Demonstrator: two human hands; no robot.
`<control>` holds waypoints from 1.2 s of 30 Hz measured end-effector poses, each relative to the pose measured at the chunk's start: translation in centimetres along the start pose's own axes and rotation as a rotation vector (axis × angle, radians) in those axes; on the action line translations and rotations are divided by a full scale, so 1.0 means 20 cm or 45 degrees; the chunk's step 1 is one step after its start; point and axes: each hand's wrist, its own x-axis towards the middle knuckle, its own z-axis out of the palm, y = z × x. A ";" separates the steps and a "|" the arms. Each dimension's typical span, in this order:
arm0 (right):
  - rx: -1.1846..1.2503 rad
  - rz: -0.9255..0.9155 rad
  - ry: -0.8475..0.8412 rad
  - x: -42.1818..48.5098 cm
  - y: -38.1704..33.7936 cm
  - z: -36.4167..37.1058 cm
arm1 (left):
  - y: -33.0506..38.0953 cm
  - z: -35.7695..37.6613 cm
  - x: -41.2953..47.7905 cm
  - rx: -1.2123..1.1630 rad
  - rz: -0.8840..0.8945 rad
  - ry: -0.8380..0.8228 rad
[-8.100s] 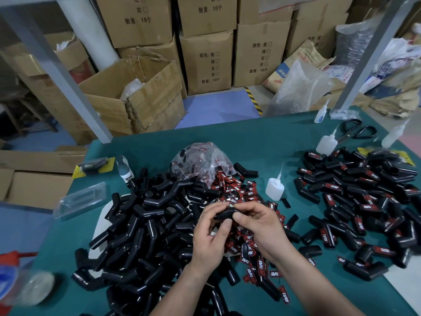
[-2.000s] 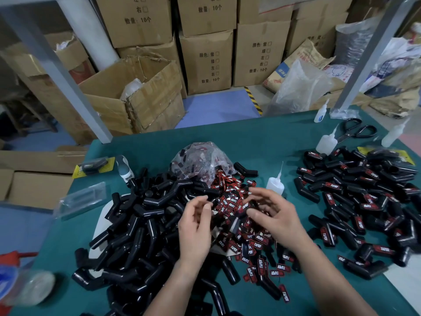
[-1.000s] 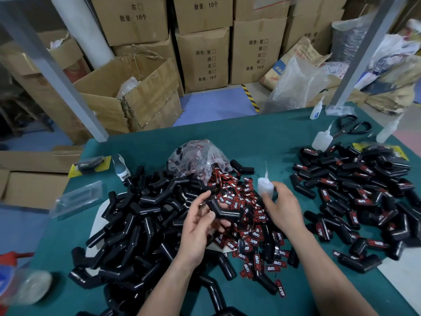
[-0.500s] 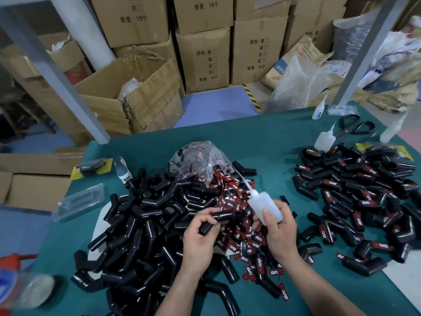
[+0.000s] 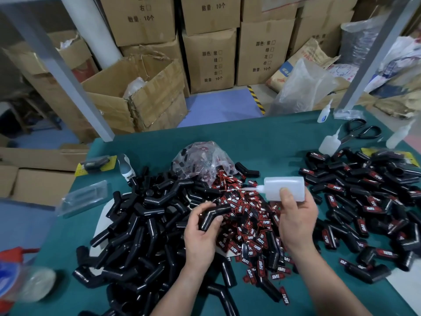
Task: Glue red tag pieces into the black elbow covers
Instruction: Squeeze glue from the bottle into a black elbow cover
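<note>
A second ago the glue bottle [image 5: 284,188] stood on the green table [image 5: 262,142] with my right hand [image 5: 296,217] just reaching it. Now it is lifted and turned nearly level, its nozzle pointing left over the red tag pieces [image 5: 248,224]; half a second ago the nozzle slanted up and away. My right hand wraps the bottle from below, thumb pressed flat on its near side and fingers curled behind it. My left hand [image 5: 200,233] still grips one black elbow cover [image 5: 214,215], thumb on the near arm of the bend and fingers curled over the far side, holding it above the edge of the tag heap. The nozzle tip looks just short of the cover's upper end, though I cannot tell for sure whether they touch. The untagged covers [image 5: 141,224] lie heaped to my left, the tagged covers [image 5: 364,190] to my right.
</note>
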 end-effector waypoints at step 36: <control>-0.233 -0.406 0.074 -0.11 -0.09 0.01 | -0.03 -0.02 -0.05 -0.067 0.189 0.002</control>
